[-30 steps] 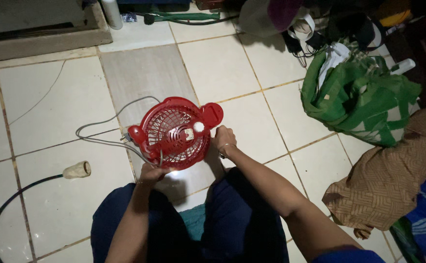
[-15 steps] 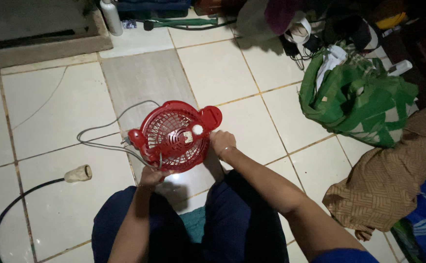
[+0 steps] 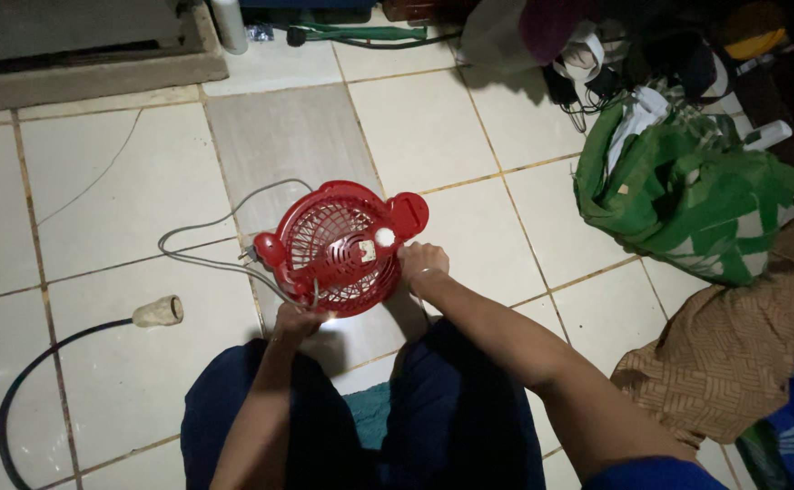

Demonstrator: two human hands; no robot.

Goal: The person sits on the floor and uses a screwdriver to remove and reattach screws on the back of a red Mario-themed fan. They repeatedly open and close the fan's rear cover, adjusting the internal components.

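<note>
Currently, a red fan housing (image 3: 340, 247) sits on the tiled floor (image 3: 97, 181), gripped at both edges.
Left hand (image 3: 295, 319) clasps its rim at six o'clock; right hand (image 3: 424, 265) curls on the edge at three o'clock. Grey cord (image 3: 199, 245) trails toward nine o'clock; green cloth bundle (image 3: 687, 195) lies well apart toward three o'clock.
</note>
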